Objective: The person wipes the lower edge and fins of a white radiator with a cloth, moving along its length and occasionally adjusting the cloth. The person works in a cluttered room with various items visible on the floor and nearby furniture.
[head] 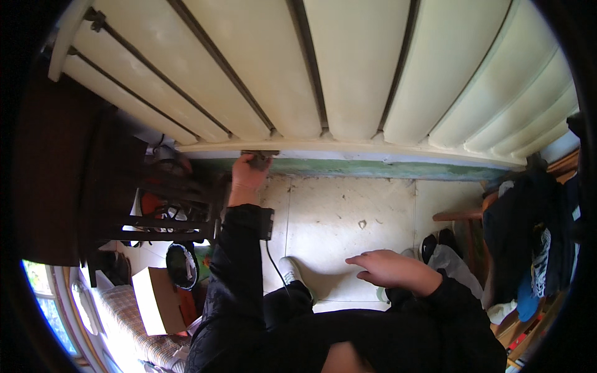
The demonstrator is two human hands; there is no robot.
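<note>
My left hand (pixel 247 175) is stretched forward and grips a grey-brown rag (pixel 259 161), its fingers partly hidden. The rag touches the lower edge of a large cream panel (pixel 359 70), whose long rounded slats are parted by dark gaps. Just below that edge runs a strip of wall (pixel 345 168), white above and green below. My right hand (pixel 396 270) hangs over the floor near my body. It holds nothing, and its thumb stands apart from the fingers.
Dark wooden chairs (pixel 163 228) crowd the left side, near an opened cardboard box (pixel 156 300) and a round black container (pixel 182 265). To the right, dark clothes (pixel 522 224) hang over wooden furniture. Bits of debris (pixel 362 224) lie on the pale tiled floor (pixel 322 242). A black cable (pixel 275 261) trails from my left sleeve.
</note>
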